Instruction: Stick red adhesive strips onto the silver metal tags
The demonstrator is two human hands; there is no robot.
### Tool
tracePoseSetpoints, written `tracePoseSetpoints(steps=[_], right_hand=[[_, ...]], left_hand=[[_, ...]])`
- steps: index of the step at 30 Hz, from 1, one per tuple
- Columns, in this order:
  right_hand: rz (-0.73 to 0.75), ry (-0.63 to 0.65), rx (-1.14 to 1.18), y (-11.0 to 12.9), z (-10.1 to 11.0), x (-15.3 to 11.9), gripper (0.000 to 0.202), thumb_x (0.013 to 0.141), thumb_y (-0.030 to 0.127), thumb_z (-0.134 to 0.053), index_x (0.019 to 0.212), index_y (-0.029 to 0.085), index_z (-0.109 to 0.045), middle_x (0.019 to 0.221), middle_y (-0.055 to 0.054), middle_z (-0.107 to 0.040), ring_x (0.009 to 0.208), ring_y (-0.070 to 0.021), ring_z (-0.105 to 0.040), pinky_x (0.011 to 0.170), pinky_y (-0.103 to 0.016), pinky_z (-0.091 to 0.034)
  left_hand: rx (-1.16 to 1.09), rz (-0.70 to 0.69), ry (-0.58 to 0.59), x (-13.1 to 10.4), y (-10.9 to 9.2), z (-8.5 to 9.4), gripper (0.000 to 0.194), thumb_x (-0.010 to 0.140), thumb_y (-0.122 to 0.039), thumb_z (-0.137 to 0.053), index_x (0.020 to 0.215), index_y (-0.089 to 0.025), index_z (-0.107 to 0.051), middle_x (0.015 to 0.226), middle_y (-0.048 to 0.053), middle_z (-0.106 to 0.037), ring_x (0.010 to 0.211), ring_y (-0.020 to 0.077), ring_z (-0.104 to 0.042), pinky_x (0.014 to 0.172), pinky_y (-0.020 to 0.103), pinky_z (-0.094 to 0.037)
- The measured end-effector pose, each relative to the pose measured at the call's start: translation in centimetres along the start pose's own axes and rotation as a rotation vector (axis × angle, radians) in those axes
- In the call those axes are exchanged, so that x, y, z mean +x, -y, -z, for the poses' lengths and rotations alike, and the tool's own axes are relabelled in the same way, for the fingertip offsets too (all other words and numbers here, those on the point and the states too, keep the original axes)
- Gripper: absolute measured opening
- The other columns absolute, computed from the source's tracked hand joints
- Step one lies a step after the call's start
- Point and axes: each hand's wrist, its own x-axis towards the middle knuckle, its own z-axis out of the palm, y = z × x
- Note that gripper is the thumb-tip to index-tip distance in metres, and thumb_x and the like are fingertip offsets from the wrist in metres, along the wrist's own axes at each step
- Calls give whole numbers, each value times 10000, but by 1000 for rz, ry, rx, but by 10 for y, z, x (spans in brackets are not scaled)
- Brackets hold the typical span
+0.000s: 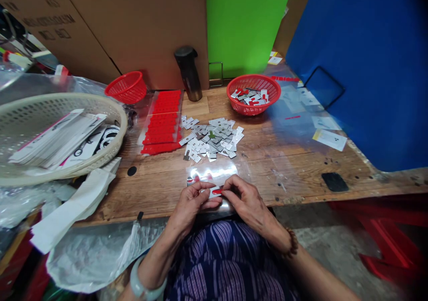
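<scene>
Close to the table's front edge, my left hand (194,199) pinches a small whitish-silver plate (213,194). My right hand (244,198) has thumb and forefinger closed on one end of a small red rounded piece (217,191), which lies against the plate's face. Under and behind both hands is a shiny clear sheet (217,172) with a few red marks. Just beyond it spreads a loose pile of small notched silver plates (214,138). Left of the pile lie red strips on clear sheets (163,122).
A red basket (253,109) at the back holds plates with red pieces. Further left stand a dark bottle (190,73), a smaller red basket (126,89) and a large cream basket (113,151) of printed cards. Blue (368,69) and green panels (245,24) rise behind.
</scene>
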Motion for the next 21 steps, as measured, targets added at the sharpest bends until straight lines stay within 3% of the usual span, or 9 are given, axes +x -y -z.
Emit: tracePoseSetpoints(steps=[13, 21], right_hand=[[3, -19, 5, -2, -2, 0, 89, 820, 139, -482, 761, 195, -516, 703, 29, -514, 654, -112, -464, 617, -230, -368], [-4, -4, -6, 0, -1, 1, 101, 819, 120, -476, 765, 196, -514, 712, 33, -512, 664, -111, -465, 627, -228, -357]], left_hand=[[-1, -11, 0, 0, 2, 1, 325, 676, -244, -727, 938, -84, -620, 677, 96, -717, 658, 172, -702, 659, 209, -547], [17, 0, -2, 3, 2, 2, 222, 743, -195, -657, 932, -95, -601, 700, 111, -720, 646, 167, -701, 643, 209, -550]])
